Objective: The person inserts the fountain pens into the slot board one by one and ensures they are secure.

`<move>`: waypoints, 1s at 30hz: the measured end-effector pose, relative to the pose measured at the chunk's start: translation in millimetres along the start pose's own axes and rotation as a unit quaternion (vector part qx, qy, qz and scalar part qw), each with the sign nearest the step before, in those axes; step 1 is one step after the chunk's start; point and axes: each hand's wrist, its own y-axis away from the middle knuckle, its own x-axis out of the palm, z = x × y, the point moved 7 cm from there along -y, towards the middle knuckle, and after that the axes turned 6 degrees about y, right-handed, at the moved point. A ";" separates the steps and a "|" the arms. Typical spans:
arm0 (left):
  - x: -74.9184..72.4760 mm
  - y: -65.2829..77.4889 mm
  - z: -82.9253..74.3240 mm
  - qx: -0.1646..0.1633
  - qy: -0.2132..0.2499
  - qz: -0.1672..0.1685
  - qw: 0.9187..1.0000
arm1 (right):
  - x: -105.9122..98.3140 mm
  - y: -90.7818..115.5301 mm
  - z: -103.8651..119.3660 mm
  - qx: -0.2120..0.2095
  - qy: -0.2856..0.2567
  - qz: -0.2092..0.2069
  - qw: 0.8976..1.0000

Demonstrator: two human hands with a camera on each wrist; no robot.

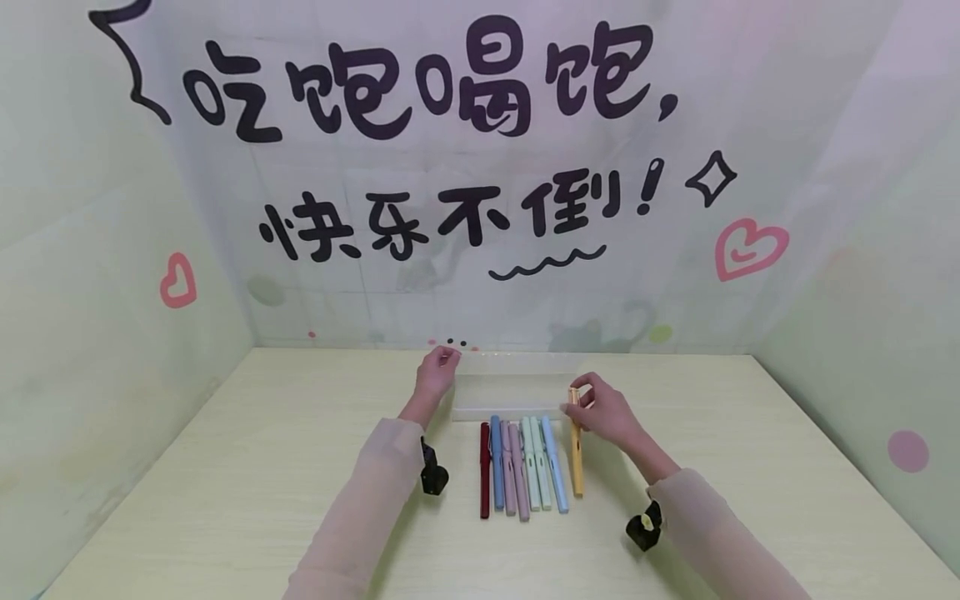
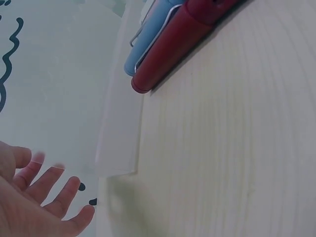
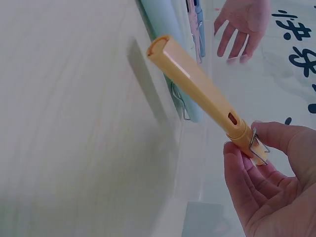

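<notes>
My right hand [image 1: 603, 410] pinches a yellow-orange pen [image 3: 197, 89] near its clip end between thumb and fingers. Its other end slants over the table, casting a shadow in the right wrist view. At the left end of a clear plastic box [image 1: 510, 412] is my left hand [image 1: 437, 372], its fingers extended, with fingertips at the box's edge. Several capped pens lie side by side before the box: a dark red pen [image 1: 484, 471], a blue pen [image 1: 497, 467], mauve pens [image 1: 517, 475], pale green pens [image 1: 536, 467] and a light blue pen [image 1: 555, 467].
The pale wood-grain table [image 1: 300, 483] meets a printed cloth backdrop [image 1: 465, 308] behind the box and at both sides. Black wrist cameras [image 1: 433, 473] sit on both sleeves, close to the pen row.
</notes>
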 end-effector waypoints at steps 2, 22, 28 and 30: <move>2.3 -9.3 12.2 0.002 0.005 0.008 1.000 | -4.5 -2.1 1.2 -0.007 0.006 -0.007 1.000; -5.5 19.5 -22.5 -0.070 0.010 0.015 0.997 | -55.8 -28.1 20.9 -0.019 0.070 -0.109 0.991; -4.4 20.0 -21.7 -0.071 0.008 0.016 0.997 | -60.4 -35.5 22.1 -0.019 0.086 -0.140 0.986; -4.2 20.5 -21.7 -0.072 0.010 0.017 0.997 | -61.9 -37.3 22.6 -0.021 0.090 -0.156 0.983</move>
